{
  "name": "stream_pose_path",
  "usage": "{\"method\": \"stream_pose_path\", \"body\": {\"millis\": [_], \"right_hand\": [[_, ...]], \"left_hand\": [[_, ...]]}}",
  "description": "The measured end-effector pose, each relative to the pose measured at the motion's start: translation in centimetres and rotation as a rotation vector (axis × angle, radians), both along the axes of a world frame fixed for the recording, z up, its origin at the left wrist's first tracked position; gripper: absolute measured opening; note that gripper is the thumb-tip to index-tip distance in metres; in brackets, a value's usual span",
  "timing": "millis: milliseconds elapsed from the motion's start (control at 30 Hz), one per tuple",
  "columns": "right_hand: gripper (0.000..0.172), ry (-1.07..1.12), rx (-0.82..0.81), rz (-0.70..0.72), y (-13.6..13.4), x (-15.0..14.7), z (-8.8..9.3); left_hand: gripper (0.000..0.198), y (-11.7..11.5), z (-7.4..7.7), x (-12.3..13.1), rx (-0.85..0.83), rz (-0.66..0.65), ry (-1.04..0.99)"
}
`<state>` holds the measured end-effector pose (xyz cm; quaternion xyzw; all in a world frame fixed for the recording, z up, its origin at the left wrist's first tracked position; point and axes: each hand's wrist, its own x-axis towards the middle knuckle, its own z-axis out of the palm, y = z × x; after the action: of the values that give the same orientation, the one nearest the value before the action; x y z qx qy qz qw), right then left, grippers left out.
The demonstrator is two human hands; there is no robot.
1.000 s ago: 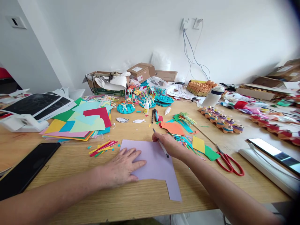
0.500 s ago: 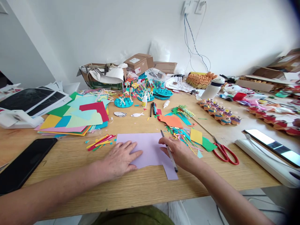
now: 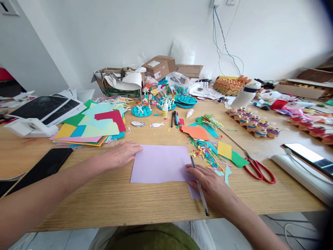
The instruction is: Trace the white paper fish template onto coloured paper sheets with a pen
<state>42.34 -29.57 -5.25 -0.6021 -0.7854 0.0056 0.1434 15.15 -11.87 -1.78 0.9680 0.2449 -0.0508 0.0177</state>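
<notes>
A sheet of light purple paper (image 3: 160, 163) lies flat in front of me, with a narrow tab sticking out at its lower right. My left hand (image 3: 125, 153) rests at the sheet's upper left corner, fingers stretched out and touching the edge. A pen (image 3: 200, 189) with a clear barrel and dark end is held in my right hand (image 3: 208, 182), tip pointing away from me. The fingers of that hand press on the sheet's right edge and cover part of the tab.
Red-handled scissors (image 3: 260, 170) and paper scraps (image 3: 208, 152) lie to the right. Coloured sheets (image 3: 104, 125) are stacked at left, beside a black phone (image 3: 39, 170). Paper fish (image 3: 157, 125), markers (image 3: 174, 119) and a glue bottle (image 3: 164, 108) stand or lie behind. A power strip (image 3: 299, 178) is far right.
My left hand has slid from the middle of the paper up to its left corner, now covering the coloured strips. The right hand, with the pen, has moved down onto the right edge.
</notes>
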Motion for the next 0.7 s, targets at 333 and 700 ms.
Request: {"method": "stream_pose_path", "body": {"millis": [333,700], "right_hand": [[0.021,-0.112,0.014,-0.035,-0.7,0.2,-0.2],[0.018,-0.162,0.081,-0.066,-0.8,-0.9,-0.4]], "left_hand": [[0.03,2.6,-0.4,-2.4,-0.052,0.096,-0.037],[0.035,2.7,-0.8,-3.9,0.035,-0.124,0.041]]}}
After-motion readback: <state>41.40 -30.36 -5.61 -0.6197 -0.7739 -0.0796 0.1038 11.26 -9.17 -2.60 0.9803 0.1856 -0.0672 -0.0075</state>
